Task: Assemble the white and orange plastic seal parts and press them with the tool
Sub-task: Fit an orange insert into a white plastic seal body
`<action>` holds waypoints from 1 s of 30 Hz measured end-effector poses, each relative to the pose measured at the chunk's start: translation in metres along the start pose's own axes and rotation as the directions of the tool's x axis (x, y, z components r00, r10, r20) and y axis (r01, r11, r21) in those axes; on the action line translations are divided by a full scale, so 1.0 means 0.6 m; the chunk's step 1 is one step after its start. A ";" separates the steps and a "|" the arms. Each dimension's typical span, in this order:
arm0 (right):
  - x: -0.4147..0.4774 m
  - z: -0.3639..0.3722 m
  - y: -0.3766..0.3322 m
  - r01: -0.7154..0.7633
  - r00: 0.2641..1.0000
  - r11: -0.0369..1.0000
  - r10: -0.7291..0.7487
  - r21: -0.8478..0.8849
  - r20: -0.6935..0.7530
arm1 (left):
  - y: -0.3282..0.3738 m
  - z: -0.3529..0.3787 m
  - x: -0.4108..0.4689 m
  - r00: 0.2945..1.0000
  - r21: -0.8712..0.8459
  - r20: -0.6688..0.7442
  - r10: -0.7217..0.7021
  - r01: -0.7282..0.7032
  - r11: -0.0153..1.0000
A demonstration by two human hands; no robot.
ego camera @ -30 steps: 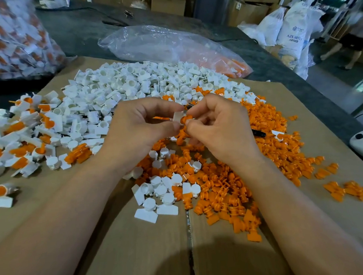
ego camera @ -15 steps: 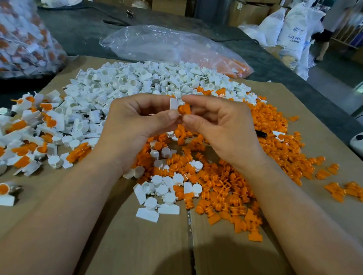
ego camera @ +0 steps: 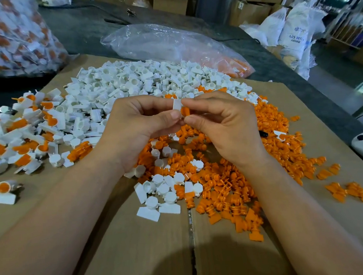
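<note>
I am holding the white part and the orange part together in the air above the middle of the cardboard-covered desk, the orange one touching the white at its four o'clock; whether it is fully seated I cannot tell. The fingers of my left hand are pinching the white piece, those of my right hand the orange. I am risking a crooked push: if the pieces are meeting tilted, the orange may jam or pop loose into the orange heap at six o'clock and vanish among its likes. The white heap is lying at twelve o'clock, finished pieces at nine.
</note>
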State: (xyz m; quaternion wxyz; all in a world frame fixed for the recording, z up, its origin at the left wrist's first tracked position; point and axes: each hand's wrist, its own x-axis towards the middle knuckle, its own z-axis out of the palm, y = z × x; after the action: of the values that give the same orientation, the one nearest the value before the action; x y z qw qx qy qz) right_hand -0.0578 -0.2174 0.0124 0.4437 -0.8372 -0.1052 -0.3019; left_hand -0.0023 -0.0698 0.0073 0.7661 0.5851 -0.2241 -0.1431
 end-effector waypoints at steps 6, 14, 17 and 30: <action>-0.001 0.002 0.000 0.010 1.000 1.000 -0.010 0.005 -0.001 | 0.002 0.001 -0.001 1.000 -0.024 0.004 -0.013 0.013 1.000; -0.003 0.005 0.002 0.003 0.999 1.000 -0.002 -0.012 0.045 | 0.002 0.005 0.000 0.999 0.022 -0.035 -0.039 0.040 0.999; -0.004 0.007 0.001 -0.018 0.998 1.000 0.018 0.004 0.052 | 0.002 0.006 0.001 0.997 0.023 -0.061 -0.036 0.038 0.999; -0.003 0.007 0.001 0.059 0.998 0.998 -0.059 -0.011 0.035 | 0.006 0.003 0.001 0.998 0.045 -0.051 -0.030 0.033 0.998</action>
State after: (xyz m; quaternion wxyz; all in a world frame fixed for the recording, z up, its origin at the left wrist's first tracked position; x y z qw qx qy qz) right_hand -0.0574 -0.2143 0.0095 0.4275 -0.8416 -0.1357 -0.3009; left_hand -0.0028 -0.0707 0.0114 0.7555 0.6094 -0.1989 -0.1354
